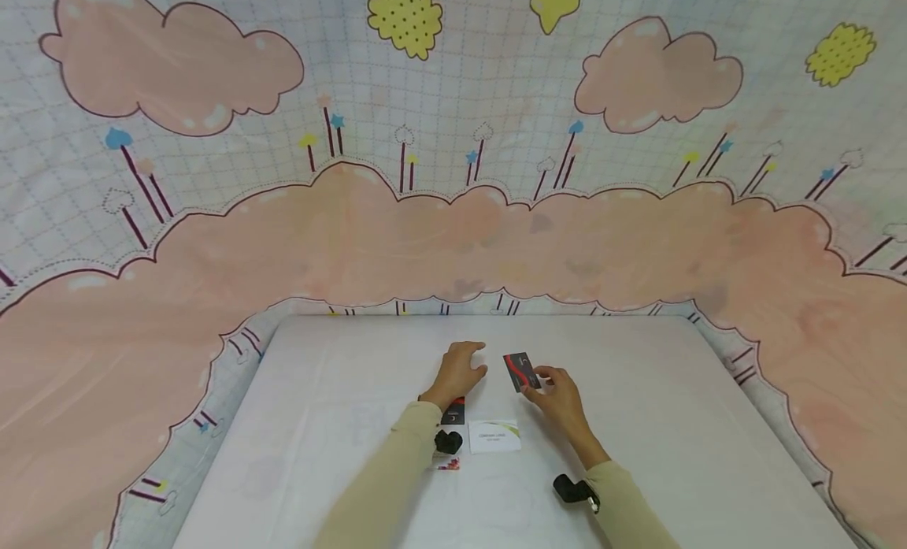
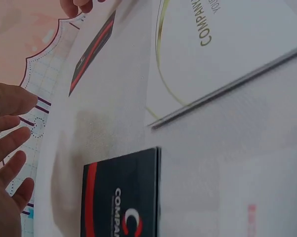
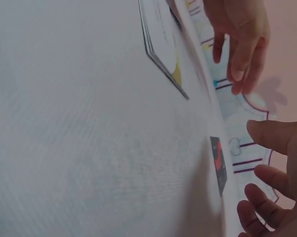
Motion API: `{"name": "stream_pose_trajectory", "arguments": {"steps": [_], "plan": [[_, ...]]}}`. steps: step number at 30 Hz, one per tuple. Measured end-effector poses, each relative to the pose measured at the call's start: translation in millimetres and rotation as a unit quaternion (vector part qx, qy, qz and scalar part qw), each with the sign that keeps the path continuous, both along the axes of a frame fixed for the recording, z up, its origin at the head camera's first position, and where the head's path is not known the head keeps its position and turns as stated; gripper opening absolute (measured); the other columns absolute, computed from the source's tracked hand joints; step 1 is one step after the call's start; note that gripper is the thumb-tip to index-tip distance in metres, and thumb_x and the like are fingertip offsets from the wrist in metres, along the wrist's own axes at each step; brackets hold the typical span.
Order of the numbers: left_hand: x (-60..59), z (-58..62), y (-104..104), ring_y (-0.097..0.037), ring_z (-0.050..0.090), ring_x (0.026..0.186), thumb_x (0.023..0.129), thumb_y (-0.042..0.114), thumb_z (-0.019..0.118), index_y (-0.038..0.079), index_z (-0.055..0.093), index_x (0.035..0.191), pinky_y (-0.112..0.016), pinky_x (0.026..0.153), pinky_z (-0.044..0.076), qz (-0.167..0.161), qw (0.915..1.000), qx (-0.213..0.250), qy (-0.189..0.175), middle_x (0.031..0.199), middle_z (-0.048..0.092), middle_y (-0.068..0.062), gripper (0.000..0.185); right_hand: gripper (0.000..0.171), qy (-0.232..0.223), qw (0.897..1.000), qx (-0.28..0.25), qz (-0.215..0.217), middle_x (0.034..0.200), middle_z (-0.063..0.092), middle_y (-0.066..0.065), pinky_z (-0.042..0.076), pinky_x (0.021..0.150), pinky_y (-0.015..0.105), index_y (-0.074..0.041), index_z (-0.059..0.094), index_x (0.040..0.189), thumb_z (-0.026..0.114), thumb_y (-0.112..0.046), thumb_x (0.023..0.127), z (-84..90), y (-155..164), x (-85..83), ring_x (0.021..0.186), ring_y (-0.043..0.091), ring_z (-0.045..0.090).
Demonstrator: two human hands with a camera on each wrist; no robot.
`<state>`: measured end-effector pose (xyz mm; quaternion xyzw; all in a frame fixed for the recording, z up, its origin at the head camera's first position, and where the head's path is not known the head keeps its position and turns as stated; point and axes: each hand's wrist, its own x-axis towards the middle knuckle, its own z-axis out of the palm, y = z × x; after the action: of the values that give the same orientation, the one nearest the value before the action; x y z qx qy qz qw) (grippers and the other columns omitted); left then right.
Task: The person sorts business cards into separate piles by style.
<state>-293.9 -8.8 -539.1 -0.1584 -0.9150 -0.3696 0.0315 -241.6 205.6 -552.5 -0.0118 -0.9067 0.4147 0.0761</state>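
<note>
On white table [image 1: 340,391]: R hand [image 1: 563,399] fingers pinch dark card [image 1: 521,371]; L hand [image 1: 457,369] fingers relaxed, holding nothing.

Soft, even light fills the head view; the flat white worktop [image 1: 354,376] is bright but without hard glare, and shadows under the two hands are faint. The wide lens bends that view strongly: the pink-cloud printed cloth backdrop [image 1: 453,234] curves round the edges and its grid lines bow. Both wrist views are dimmer and greyer. In the left wrist view the black business card with red stripe and white lettering [image 2: 121,197] is fairly sharp, while the nearest fingers [image 2: 10,148] are blurred. The right wrist view is soft throughout, perhaps out of focus, with a faint shadow beside the small dark card [image 3: 218,165].
</note>
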Motion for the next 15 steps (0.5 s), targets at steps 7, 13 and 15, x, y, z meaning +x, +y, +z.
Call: {"name": "stream_pose_trajectory", "arguments": {"steps": [7, 13, 15], "plan": [[-8.0, -4.8, 14, -0.035, 0.046, 0.133, 0.089, 0.017, 0.070, 0.005, 0.058, 0.134, -0.055, 0.111, 0.036, -0.005, 0.9997, -0.011, -0.023, 0.137, 0.058, -0.015, 0.048, 0.049, -0.010, 0.999, 0.043, -0.011, 0.120, 0.062, 0.024, 0.045, 0.092, 0.058, -0.003, 0.066, 0.118, 0.082, -0.025, 0.078, -8.2, 2, -5.8, 0.111, 0.039, 0.057], [-13.2, -6.7, 25, -0.034, 0.048, 0.131, 0.089, 0.018, 0.070, 0.005, 0.059, 0.133, -0.052, 0.110, 0.038, -0.005, 0.9993, -0.027, -0.025, 0.134, 0.061, -0.014, 0.047, 0.051, -0.017, 0.997, 0.071, -0.016, 0.122, 0.062, 0.023, 0.040, 0.093, 0.063, -0.005, 0.067, 0.119, 0.081, -0.030, 0.077, -12.8, 1, -10.9, 0.116, 0.042, 0.054], [-15.0, -7.4, 28, -0.033, 0.049, 0.130, 0.090, 0.019, 0.069, 0.006, 0.060, 0.133, -0.052, 0.108, 0.039, -0.006, 0.9989, -0.042, -0.021, 0.134, 0.062, -0.013, 0.046, 0.051, -0.015, 0.997, 0.079, -0.020, 0.122, 0.061, 0.023, 0.040, 0.092, 0.063, -0.005, 0.067, 0.119, 0.081, -0.031, 0.076, -12.8, 1, -11.6, 0.116, 0.043, 0.053]]}}
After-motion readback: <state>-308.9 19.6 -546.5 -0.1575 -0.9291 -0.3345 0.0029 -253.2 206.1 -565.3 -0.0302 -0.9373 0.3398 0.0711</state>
